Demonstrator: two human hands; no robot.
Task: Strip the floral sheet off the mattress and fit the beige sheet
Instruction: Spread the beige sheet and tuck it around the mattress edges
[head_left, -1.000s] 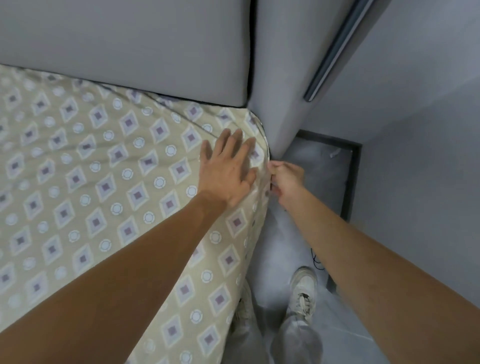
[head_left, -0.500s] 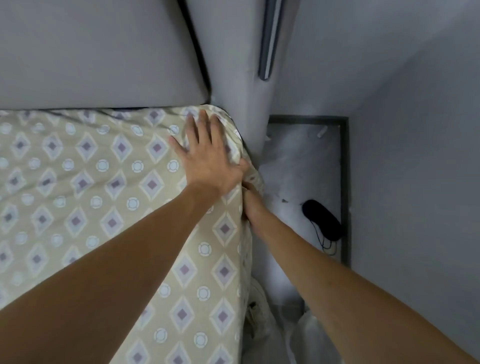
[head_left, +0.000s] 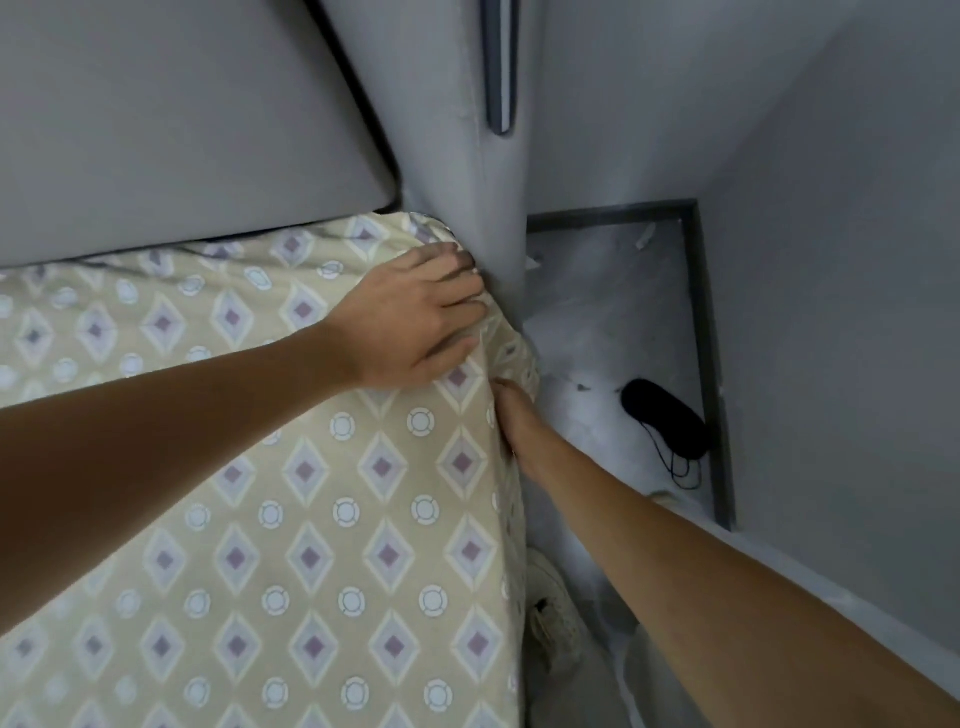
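A beige sheet with purple diamonds and white rings (head_left: 311, 519) covers the mattress top and wraps over its right side. My left hand (head_left: 415, 327) lies flat on the sheet at the far right corner, with straight fingers reaching the grey headboard post (head_left: 467, 171). My right hand (head_left: 517, 421) is down against the mattress side just below that corner. It touches the bunched sheet edge there, and its fingers are hidden behind the fabric.
A grey padded headboard (head_left: 182, 130) runs along the far edge. A narrow strip of grey floor (head_left: 597, 322) lies between the bed and the right wall (head_left: 831, 312). A black eye mask with cords (head_left: 665, 418) lies on it. My white shoe (head_left: 553, 613) stands by the bed.
My left hand slid toward the far corner and turned its fingers to the post. My right hand dropped from pinching the sheet edge to lower on the mattress side.
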